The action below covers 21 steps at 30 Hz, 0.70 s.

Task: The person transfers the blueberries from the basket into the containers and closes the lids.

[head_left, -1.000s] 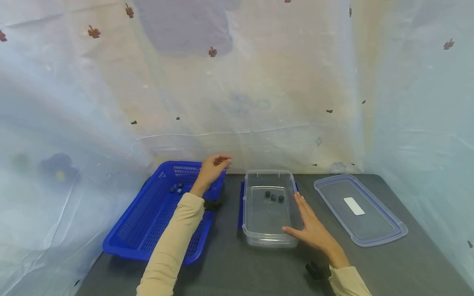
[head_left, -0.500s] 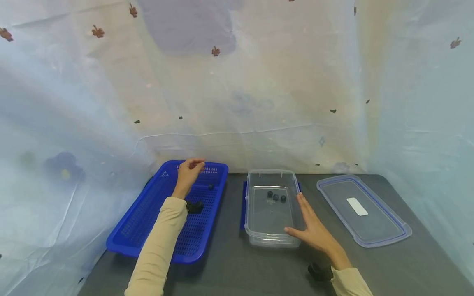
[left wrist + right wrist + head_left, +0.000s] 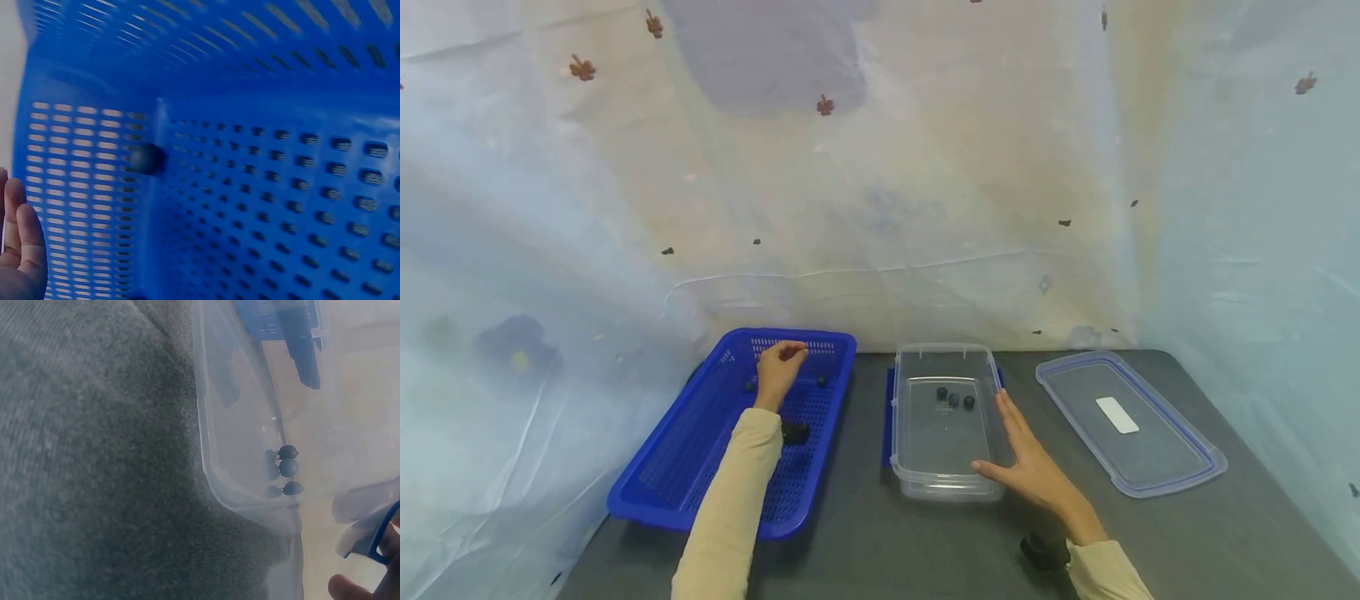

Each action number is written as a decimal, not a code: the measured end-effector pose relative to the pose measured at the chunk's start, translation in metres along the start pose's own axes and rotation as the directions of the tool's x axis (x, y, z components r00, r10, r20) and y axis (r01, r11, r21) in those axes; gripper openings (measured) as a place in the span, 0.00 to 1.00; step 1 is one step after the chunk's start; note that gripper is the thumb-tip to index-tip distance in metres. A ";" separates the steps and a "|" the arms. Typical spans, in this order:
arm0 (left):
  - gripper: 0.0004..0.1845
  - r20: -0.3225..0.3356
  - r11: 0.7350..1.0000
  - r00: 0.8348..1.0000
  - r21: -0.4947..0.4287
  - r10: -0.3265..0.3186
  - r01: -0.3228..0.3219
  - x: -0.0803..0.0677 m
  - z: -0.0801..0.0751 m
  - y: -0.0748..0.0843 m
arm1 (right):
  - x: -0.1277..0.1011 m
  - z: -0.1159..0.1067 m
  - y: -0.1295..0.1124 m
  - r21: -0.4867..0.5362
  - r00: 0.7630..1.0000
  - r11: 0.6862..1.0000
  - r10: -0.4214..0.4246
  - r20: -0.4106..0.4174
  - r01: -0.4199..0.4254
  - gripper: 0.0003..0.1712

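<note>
Head view first: the left hand (image 3: 778, 368) hovers inside the far end of the blue basket (image 3: 700, 454), fingers curled inward with their tips bunched; whether they pinch anything I cannot tell from here. Taking that basket as the landmark, two small dark berries lie on its mesh floor at the far end, one berry (image 3: 822, 381) just to the right of the left hand and another (image 3: 748, 387) just to its left, both near but apart from the fingers. The left wrist view shows one dark berry (image 3: 146, 159) resting at the foot of the basket's wall, with straight fingertips (image 3: 19, 228) at the frame's edge not touching it. The berries are round, so they have no long axis and point no way; the basket's long axis runs from the near-left to the far-right of the desk (image 3: 865, 533).

To the right of the basket stands the clear container (image 3: 946, 479), its long side running away from the person, with three berries (image 3: 953, 398) clustered on its floor toward the far end. The right hand (image 3: 1026, 462) lies flat and relaxed against its near right wall, gripping nothing. Farther right of the basket, beyond the container, lies the lid (image 3: 1127, 425). The left hand is much the nearer to the basket's berries.
</note>
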State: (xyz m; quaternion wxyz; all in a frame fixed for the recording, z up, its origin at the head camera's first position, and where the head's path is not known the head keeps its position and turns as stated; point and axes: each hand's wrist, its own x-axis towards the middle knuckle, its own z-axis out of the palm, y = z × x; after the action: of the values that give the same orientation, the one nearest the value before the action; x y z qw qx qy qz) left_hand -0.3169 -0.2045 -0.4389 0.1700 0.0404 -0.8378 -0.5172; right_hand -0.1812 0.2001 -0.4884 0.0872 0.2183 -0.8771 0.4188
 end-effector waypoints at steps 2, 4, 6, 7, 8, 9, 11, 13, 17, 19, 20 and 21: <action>0.10 0.002 1.000 1.000 0.027 -0.013 0.013 0.000 0.003 -0.004 | 0.000 0.000 0.000 0.004 1.000 1.000 -0.001 -0.002 0.001 0.62; 0.11 0.011 0.998 0.999 0.043 -0.037 0.036 -0.001 0.005 -0.009 | 0.000 0.000 0.001 0.013 1.000 1.000 -0.006 -0.001 0.006 0.62; 0.11 0.024 0.997 0.998 0.051 -0.059 0.058 -0.002 0.007 -0.014 | 0.000 0.000 0.001 0.020 1.000 1.000 -0.012 0.000 0.012 0.62; 0.12 0.030 0.996 0.997 0.056 -0.070 0.068 -0.003 0.008 -0.017 | 0.000 0.000 0.001 0.026 1.000 1.000 -0.015 0.001 0.015 0.62; 0.12 0.036 0.995 0.996 0.058 -0.083 0.081 -0.003 0.009 -0.021 | 0.000 0.001 0.001 0.028 1.000 0.999 -0.017 0.002 0.017 0.62; 0.12 0.043 0.994 0.995 0.060 -0.094 0.091 -0.003 0.009 -0.024 | 0.001 0.001 0.000 0.034 1.000 0.999 -0.021 0.001 0.021 0.62; 0.12 0.057 0.992 0.992 0.063 -0.112 0.109 -0.002 0.011 -0.030 | 0.001 0.002 0.000 0.038 1.000 0.999 -0.024 -0.001 0.024 0.61; 0.13 0.077 0.989 0.989 0.086 -0.123 0.116 -0.001 0.012 -0.035 | 0.001 0.002 0.000 0.041 1.000 0.999 -0.025 -0.004 0.025 0.61; 0.14 0.116 0.983 0.986 0.153 -0.117 0.099 0.001 0.017 -0.041 | 0.001 0.002 0.002 0.035 1.000 0.999 -0.021 -0.006 0.021 0.61; 0.14 0.120 0.980 0.986 0.178 -0.112 0.090 0.001 0.020 -0.042 | 0.001 0.002 0.002 0.033 1.000 0.999 -0.019 -0.007 0.019 0.61; 0.14 0.118 0.979 0.987 0.186 -0.108 0.085 0.001 0.021 -0.042 | 0.001 0.001 0.003 0.034 1.000 0.999 -0.020 -0.007 0.020 0.61; 0.14 0.116 0.978 0.988 0.191 -0.103 0.080 0.001 0.023 -0.042 | 0.001 0.001 0.003 0.036 1.000 0.999 -0.020 -0.007 0.020 0.61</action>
State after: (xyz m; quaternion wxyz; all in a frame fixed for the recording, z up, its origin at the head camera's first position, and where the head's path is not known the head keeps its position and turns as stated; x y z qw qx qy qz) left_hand -0.3302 -0.2044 -0.4852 0.0884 0.0620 -0.8887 -0.4456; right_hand -0.1837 0.2002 -0.4909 0.0904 0.2271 -0.8669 0.4345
